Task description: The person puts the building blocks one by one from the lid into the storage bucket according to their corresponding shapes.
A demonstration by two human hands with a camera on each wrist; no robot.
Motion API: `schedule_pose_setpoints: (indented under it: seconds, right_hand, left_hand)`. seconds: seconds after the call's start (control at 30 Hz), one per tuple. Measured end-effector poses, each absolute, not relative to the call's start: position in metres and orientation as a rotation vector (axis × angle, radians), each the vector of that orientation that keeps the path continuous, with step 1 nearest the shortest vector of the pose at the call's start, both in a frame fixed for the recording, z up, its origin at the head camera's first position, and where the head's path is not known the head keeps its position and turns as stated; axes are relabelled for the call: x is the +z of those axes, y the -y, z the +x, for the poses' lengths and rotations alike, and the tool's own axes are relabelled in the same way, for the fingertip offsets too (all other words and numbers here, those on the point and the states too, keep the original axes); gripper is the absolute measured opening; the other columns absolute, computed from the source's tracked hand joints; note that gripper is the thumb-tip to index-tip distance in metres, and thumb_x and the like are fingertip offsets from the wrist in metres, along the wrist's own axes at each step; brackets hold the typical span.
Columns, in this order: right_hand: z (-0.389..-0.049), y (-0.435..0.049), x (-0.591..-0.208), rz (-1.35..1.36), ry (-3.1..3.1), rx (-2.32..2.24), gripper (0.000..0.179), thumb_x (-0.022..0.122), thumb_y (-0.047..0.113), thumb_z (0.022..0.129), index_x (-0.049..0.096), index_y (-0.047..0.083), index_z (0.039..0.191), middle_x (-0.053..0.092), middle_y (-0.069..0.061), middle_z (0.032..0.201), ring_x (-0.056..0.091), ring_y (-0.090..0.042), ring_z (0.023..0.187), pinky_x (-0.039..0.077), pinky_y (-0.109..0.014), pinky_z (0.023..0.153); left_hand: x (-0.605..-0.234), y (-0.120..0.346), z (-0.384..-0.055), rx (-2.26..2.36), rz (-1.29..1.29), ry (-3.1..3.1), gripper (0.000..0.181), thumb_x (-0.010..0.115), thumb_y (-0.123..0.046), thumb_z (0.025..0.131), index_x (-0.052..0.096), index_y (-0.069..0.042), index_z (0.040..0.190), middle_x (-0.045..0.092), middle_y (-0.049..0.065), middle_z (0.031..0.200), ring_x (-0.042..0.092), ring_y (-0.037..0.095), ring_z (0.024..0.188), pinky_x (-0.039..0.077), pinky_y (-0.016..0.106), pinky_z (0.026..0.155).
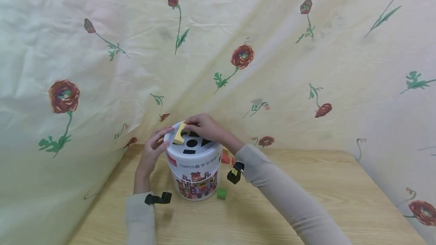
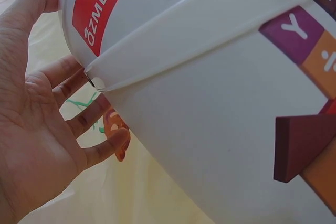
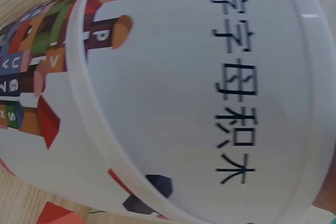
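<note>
A white toy-block bucket stands upright on the table, its white lid pierced with dark shaped holes. Over the left part of the lid is a yellow block with a curved cut-out, tilted up, and my right hand pinches its far end between thumb and fingers. My left hand lies along the bucket's left side, fingers spread, thumb tip at the upper rim in the left wrist view. Printed bucket wall fills the right wrist view, which hides nearly all of that hand.
A green block sits on the wooden table close to the bucket's front right. Red blocks lie behind its right side, partly hidden by it. Flowered cloth hangs behind the table and along its sides.
</note>
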State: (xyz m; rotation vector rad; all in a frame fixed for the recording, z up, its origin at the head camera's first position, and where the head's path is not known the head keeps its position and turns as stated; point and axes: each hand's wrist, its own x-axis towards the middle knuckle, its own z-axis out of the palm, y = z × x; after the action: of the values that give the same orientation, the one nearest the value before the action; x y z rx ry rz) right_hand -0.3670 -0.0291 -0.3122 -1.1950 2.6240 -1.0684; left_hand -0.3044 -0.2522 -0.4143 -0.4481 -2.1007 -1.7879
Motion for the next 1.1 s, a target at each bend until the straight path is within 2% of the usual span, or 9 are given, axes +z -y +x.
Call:
schedule_pose_setpoints:
  seconds: [0.17, 0.5, 0.87, 1.1]
  right_hand:
    - [-0.362, 0.031, -0.312, -1.172, -2.634, -1.063, 0.026, 0.059, 0.019, 0.103, 0.072, 0.007, 0.122, 0.075, -0.009, 0.112, 0.069, -0.030, 0.103, 0.054, -0.029, 0.086]
    - [-0.358, 0.037, -0.313, -1.152, -2.710, -0.965, 0.028, 0.057, 0.019, 0.104, 0.071, 0.007, 0.125, 0.074, -0.008, 0.116, 0.066, -0.018, 0.099, 0.055, -0.030, 0.090]
    - [-0.356, 0.040, -0.316, -1.157, -2.812, -0.821, 0.030, 0.056, 0.021, 0.105, 0.072, 0.008, 0.126, 0.068, -0.008, 0.109, 0.061, -0.015, 0.089, 0.051, -0.023, 0.074]
    - [-0.355, 0.040, -0.318, -1.171, -2.829, -0.834, 0.029, 0.058, 0.017, 0.104, 0.070, 0.006, 0.128, 0.069, -0.010, 0.116, 0.065, -0.018, 0.097, 0.055, -0.026, 0.082]
  left_hand:
    - [-0.415, 0.253, -0.305, -1.783, -0.440, 2.107, 0.045, 0.059, -0.018, 0.099, 0.057, -0.010, 0.143, 0.045, 0.007, 0.151, 0.040, 0.024, 0.136, 0.033, 0.062, 0.117]
    - [-0.415, 0.254, -0.305, -1.789, -0.453, 2.093, 0.045, 0.059, -0.015, 0.099, 0.057, -0.007, 0.143, 0.044, 0.008, 0.151, 0.041, 0.022, 0.135, 0.033, 0.062, 0.117]
    - [-0.413, 0.252, -0.304, -1.795, -0.461, 2.101, 0.045, 0.059, -0.013, 0.099, 0.056, -0.006, 0.144, 0.044, 0.007, 0.152, 0.041, 0.021, 0.136, 0.037, 0.050, 0.113]
    - [-0.413, 0.252, -0.303, -1.802, -0.464, 2.084, 0.044, 0.059, -0.013, 0.100, 0.056, -0.005, 0.143, 0.045, 0.008, 0.150, 0.042, 0.019, 0.135, 0.034, 0.056, 0.115]
